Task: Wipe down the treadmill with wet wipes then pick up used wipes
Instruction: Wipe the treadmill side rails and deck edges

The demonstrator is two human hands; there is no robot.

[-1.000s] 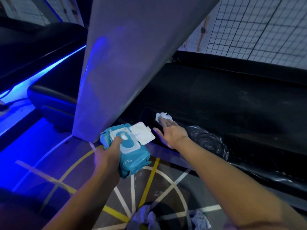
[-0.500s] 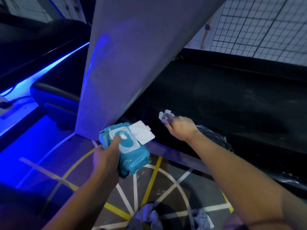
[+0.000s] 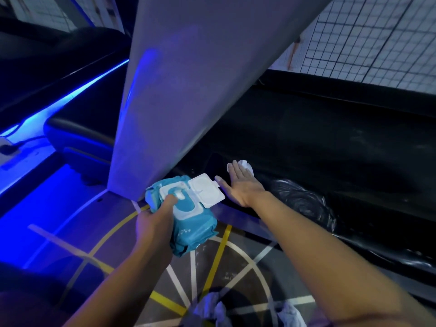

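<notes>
the right hand [image 3: 243,185] lies flat with straight, slightly spread fingers, pressing a white wet wipe [image 3: 245,166] onto the black treadmill deck [image 3: 330,147] just beside the grey upright [image 3: 188,90]. the left hand [image 3: 155,223] grips a teal wet-wipe pack [image 3: 188,223], lid flipped open, thumb on top. crumpled used wipes [image 3: 212,308] lie on the floor below.

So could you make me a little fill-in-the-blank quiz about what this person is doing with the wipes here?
The left hand grips a teal soft pack of wet wipes whose white flip lid stands ____.
The right hand, fingers straight, presses a crumpled white wipe onto the ____ treadmill deck.
More crumpled used wipes lie on the dark floor, painted with white and ____ lines.
Missing words: open; black; yellow.
</notes>
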